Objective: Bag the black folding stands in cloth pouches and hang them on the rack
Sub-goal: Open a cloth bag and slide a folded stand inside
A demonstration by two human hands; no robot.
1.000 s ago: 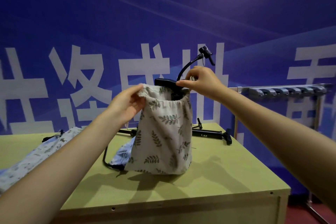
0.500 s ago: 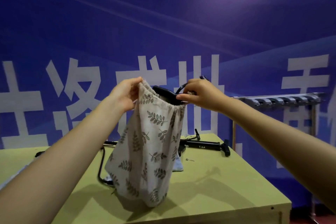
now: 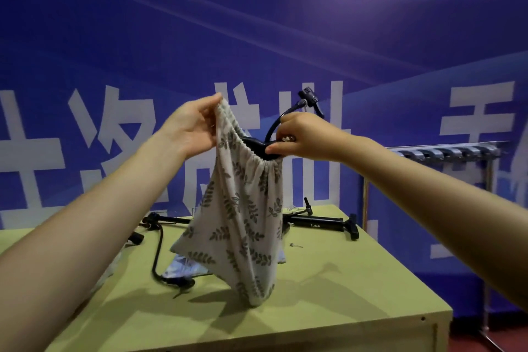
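Note:
A beige cloth pouch (image 3: 243, 217) with a leaf print hangs in the air above the table, its bottom corner just touching the top. My left hand (image 3: 191, 128) pinches the left side of its gathered mouth. My right hand (image 3: 300, 137) pinches the right side, at the drawstring. A black folding stand (image 3: 303, 103) sits inside; its curved neck and clamp head stick out of the mouth behind my right hand. Another black stand (image 3: 320, 221) lies on the table behind the pouch, and a third (image 3: 158, 248) with a bent neck lies at the left.
The green table (image 3: 328, 303) ends at a front edge and a right corner. A light blue patterned pouch (image 3: 183, 266) lies flat under the hanging one. A metal rack (image 3: 445, 151) with a row of hooks stands right of the table, before a blue banner wall.
Both hands have lifted the pouch off the table, so it now hangs stretched and narrow. The stand's neck and clamp head show above my right hand again.

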